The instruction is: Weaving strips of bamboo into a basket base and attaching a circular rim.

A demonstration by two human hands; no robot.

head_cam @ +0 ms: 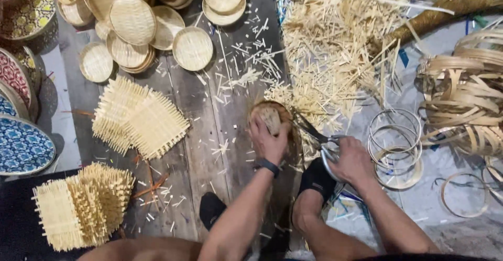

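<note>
I am looking down at a wooden floor [204,98]. At the floor's left edge, bright painted plates [21,145] are lying flat. Next to them, square woven mats [139,117] are sitting in stacks, with stick ends poking out all around like combs. Near the top edge, round woven trays [133,20] are piled up, smooth and pale.

In the middle of the floor, the left hand [268,140] is pressing down on a small round woven piece [270,117], with fingers curled over its rim. Just beside it, the right hand [352,159] is gripping scissors [314,132], with fingers closed through the handles and the blades pointing at the rim.

I think the spiky ends are being snipped off. A cut here is calling for blades close to the rim and away from the fingers.

Behind them, a heap of cut sticks [330,35] is lying, thin and yellow. Toward the right edge, shiny wire rings [395,135] are lying, and curly flat strips [466,93] are looping in a bundle.
</note>
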